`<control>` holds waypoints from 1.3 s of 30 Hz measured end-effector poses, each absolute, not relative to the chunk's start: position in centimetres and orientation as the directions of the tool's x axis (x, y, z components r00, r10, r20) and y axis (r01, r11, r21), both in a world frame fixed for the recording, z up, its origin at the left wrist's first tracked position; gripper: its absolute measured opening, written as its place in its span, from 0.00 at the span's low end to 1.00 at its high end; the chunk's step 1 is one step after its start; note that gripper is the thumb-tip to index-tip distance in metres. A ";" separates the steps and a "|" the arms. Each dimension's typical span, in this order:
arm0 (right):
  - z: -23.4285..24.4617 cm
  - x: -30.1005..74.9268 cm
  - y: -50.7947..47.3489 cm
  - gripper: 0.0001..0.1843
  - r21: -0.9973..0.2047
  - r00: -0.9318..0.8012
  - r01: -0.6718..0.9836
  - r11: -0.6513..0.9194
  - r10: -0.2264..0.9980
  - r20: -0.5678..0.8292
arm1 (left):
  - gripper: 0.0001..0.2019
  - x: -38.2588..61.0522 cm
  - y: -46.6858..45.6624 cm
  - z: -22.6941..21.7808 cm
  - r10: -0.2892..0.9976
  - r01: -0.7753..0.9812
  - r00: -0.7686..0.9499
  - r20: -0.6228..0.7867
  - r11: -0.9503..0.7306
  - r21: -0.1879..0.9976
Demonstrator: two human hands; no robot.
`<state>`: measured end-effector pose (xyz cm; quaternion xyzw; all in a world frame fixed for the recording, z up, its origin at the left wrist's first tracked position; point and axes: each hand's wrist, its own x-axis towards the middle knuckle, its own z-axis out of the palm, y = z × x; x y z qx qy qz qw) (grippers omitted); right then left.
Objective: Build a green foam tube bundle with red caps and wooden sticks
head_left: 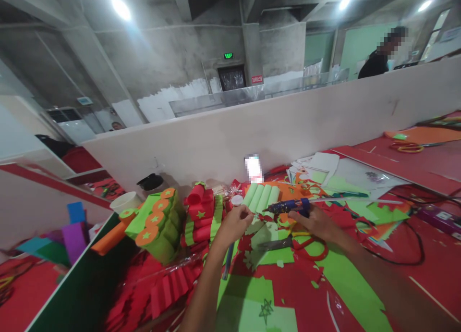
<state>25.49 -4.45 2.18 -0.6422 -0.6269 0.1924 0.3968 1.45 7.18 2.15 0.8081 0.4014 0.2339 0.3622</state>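
My right hand (319, 221) is wrapped round a dark blue glue gun (290, 206), whose nozzle points left toward my other hand. My left hand (236, 222) is closed in a pinch near the nozzle; what it holds, if anything, is too small to make out. Just beyond both hands lies a row of pale green paper rolls (262, 197). Below the glue gun, scissors (277, 244) with red and yellow handles rest on cut green paper. Nearer to me is a light green sheet (248, 291) with a star outline on it.
Left stand green and orange paper rolls with stars (158, 226) and a red rolled-paper model (200, 212). A phone (254, 168) leans against the white partition (216, 140). Black cables (419, 245) and paper scraps lie right. Another person (376, 63) is behind the partition.
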 end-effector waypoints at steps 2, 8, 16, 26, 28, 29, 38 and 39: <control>2.4 26.0 -4.8 0.21 -0.792 0.043 0.605 0.084 0.989 0.138 | 0.07 1.4 7.2 2.2 0.816 0.470 0.572 0.090 -0.416 0.779; 3.1 27.5 -6.3 0.13 -0.850 -0.005 0.527 0.012 1.000 0.011 | 0.06 1.4 7.2 2.7 0.813 0.430 0.574 0.093 -0.396 0.811; 3.5 29.0 -4.7 0.12 -0.643 0.210 0.766 0.024 0.935 0.285 | 0.07 1.2 7.3 2.7 0.814 0.425 0.574 0.088 -0.388 0.818; 2.8 33.4 -4.9 0.21 -0.227 0.105 0.972 -0.063 0.979 0.177 | 0.06 1.0 7.6 2.7 0.811 0.398 0.574 0.111 -0.395 0.828; 2.3 34.0 -5.1 0.20 -0.211 0.062 0.977 -0.042 0.994 0.088 | 0.06 1.0 7.6 2.7 0.816 0.402 0.567 0.110 -0.391 0.828; 2.0 34.3 -5.2 0.19 -0.199 0.050 0.979 -0.041 0.998 0.042 | 0.06 1.0 7.6 2.8 0.818 0.404 0.565 0.110 -0.390 0.828; -0.4 35.2 -5.1 0.15 -0.118 0.064 0.990 -0.082 0.987 -0.150 | 0.06 0.9 7.8 2.5 0.812 0.398 0.568 0.134 -0.414 0.819; -0.6 35.1 -4.9 0.15 -0.117 0.073 0.989 -0.091 0.986 -0.148 | 0.06 0.8 7.9 2.5 0.811 0.399 0.569 0.138 -0.419 0.815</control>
